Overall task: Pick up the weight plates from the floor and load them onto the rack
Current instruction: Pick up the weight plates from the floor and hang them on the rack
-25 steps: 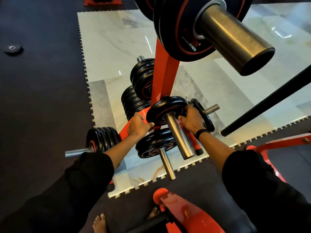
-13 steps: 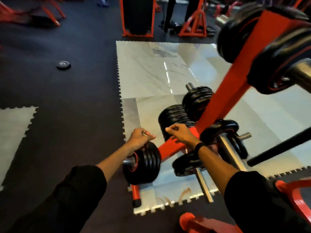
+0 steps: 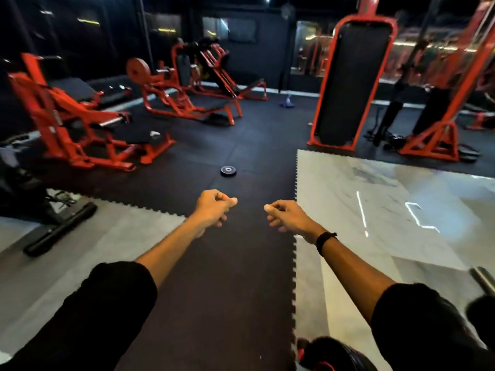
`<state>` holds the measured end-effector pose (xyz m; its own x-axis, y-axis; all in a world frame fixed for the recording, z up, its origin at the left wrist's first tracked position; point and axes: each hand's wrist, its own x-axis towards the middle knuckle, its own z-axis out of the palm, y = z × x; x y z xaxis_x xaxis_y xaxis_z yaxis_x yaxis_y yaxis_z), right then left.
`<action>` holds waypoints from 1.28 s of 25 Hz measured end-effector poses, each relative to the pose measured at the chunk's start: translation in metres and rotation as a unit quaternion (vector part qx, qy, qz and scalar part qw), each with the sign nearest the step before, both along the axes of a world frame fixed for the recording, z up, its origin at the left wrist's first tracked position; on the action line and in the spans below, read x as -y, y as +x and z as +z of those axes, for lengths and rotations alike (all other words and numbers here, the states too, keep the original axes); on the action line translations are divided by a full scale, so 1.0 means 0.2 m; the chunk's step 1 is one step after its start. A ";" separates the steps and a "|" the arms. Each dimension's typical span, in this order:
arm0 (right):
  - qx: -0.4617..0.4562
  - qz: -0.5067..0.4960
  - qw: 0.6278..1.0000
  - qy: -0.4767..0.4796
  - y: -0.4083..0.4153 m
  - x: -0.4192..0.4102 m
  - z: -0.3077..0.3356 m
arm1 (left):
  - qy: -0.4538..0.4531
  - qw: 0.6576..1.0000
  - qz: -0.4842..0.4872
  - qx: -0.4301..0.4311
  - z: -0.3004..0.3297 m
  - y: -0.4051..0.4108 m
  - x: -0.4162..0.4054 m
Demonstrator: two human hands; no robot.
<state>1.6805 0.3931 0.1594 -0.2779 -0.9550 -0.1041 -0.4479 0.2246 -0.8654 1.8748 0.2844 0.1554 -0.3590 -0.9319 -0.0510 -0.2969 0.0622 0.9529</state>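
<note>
I've turned away from the rack; a second ago both hands were on its stacked plates, now left hand (image 3: 213, 210) and right hand (image 3: 286, 216) hang out front, fingers loosely curled, holding nothing; one weight plate (image 3: 228, 170) lies flat on the dark floor mat (image 3: 219, 277) far centre; probably next pickup.

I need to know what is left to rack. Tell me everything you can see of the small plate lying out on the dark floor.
The weight plate is a small round black disc with a pale ring round its centre hole. It looks rubber-coated, though too distant to be sure. It lies flat and alone on the dark floor mat, ahead of both hands, left of the pale marble-look mat. Nothing touches it.
</note>
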 end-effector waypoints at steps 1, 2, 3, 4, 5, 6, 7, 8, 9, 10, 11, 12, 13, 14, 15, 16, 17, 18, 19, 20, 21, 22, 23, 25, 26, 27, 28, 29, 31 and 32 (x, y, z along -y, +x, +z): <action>0.000 0.008 1.000 -0.002 0.02 0.13 0.00 | -0.003 1.000 0.008 -0.004 0.01 0.02 0.09; 0.001 0.013 1.000 0.000 0.02 0.24 -0.02 | 0.000 1.000 0.012 -0.004 0.00 0.03 0.18; 0.002 0.015 1.000 0.003 0.01 0.36 -0.05 | 0.005 1.000 0.015 0.000 -0.02 0.03 0.28; 0.005 0.019 1.000 0.007 -0.01 0.50 -0.09 | 0.009 1.000 0.019 0.005 -0.05 0.02 0.40; 0.008 0.021 1.000 0.008 -0.04 0.63 -0.13 | 0.014 1.000 0.019 0.006 -0.08 -0.01 0.53; 0.012 0.022 1.000 0.009 -0.09 0.77 -0.17 | 0.019 1.000 0.018 0.004 -0.10 -0.05 0.67; 0.013 0.024 1.000 0.006 -0.16 0.92 -0.20 | 0.022 1.000 0.015 0.003 -0.11 -0.11 0.83; 0.011 0.024 1.000 0.005 -0.23 1.05 -0.20 | 0.023 1.000 0.013 0.003 -0.12 -0.17 0.97; 0.009 0.022 1.000 0.002 -0.30 1.18 -0.19 | 0.021 1.000 0.011 0.004 -0.11 -0.24 1.11; 0.009 0.015 1.000 -0.001 -0.41 1.33 -0.15 | 0.019 1.000 0.008 0.003 -0.09 -0.32 1.28; 0.010 0.005 1.000 -0.004 -0.51 1.48 -0.11 | 0.020 1.000 0.007 0.003 -0.07 -0.40 1.42; 0.010 -0.003 1.000 -0.011 -0.61 1.64 -0.05 | 0.018 1.000 0.005 0.004 -0.03 -0.48 1.57; 0.011 -0.008 1.000 -0.021 -0.70 1.80 0.01 | 0.013 1.000 0.001 0.003 0.01 -0.55 1.71; 0.016 -0.016 0.999 -0.030 -0.78 1.95 0.06 | 0.008 1.000 0.002 0.000 0.04 -0.61 1.85; 0.018 -0.022 0.999 -0.037 -0.84 2.11 0.10 | 0.006 1.000 0.007 -0.006 0.06 -0.66 1.98; 0.017 -0.022 0.999 -0.040 -0.87 2.24 0.11 | 0.004 1.000 0.011 -0.011 0.07 -0.69 2.10; 0.017 -0.015 0.999 -0.039 -0.90 2.36 0.11 | 0.005 1.000 0.012 -0.015 0.06 -0.72 2.22; 0.020 -0.004 0.999 -0.034 -0.92 2.51 0.08 | 0.008 1.000 0.016 -0.019 0.04 -0.76 2.35; 0.025 0.000 0.999 -0.027 -0.95 2.66 0.04 | 0.015 0.999 0.023 -0.024 0.01 -0.80 2.49; 0.031 0.000 0.999 -0.020 -0.97 2.80 -0.02 | 0.023 0.999 0.034 -0.032 -0.04 -0.84 2.64; 0.037 0.002 0.999 -0.016 -0.99 2.95 -0.08 | 0.031 0.998 0.043 -0.041 -0.10 -0.89 2.79; 0.047 0.001 0.999 -0.014 -1.02 3.10 -0.16 | 0.037 0.997 0.050 -0.049 -0.17 -0.94 2.95; 0.056 -0.006 0.998 -0.014 -1.05 3.26 -0.23 | 0.042 0.996 0.056 -0.053 -0.24 -0.99 3.11; 0.071 -0.022 0.997 -0.006 -1.12 3.54 -0.35 | 0.061 0.995 0.059 -0.053 -0.36 -1.09 3.39; 0.077 -0.029 0.997 0.004 -1.17 3.70 -0.39 | 0.075 0.994 0.062 -0.055 -0.41 -1.15 3.55; 0.083 -0.035 0.996 0.019 -1.21 3.86 -0.43 | 0.091 0.992 0.067 -0.049 -0.46 -1.21 3.70; 0.089 -0.039 0.995 0.035 -1.26 4.00 -0.46 | 0.106 0.991 0.068 -0.040 -0.51 -1.26 3.85; 0.092 -0.038 0.994 0.046 -1.31 4.15 -0.48 | 0.118 0.991 0.064 -0.029 -0.54 -1.32 4.00; 0.100 -0.052 0.991 0.071 -1.44 4.39 -0.52 | 0.147 0.987 0.063 -0.004 -0.60 -1.46 4.27; 0.104 -0.063 0.989 0.080 -1.52 4.50 -0.53 | 0.155 0.986 0.059 0.010 -0.63 -1.54 4.39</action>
<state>1.3767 -0.5067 0.0525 -0.3504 -0.8808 -0.3186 -0.2245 0.4092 -0.8844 1.5662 -0.5941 0.0286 -0.2442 -0.9062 -0.3452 -0.3030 -0.2668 0.9149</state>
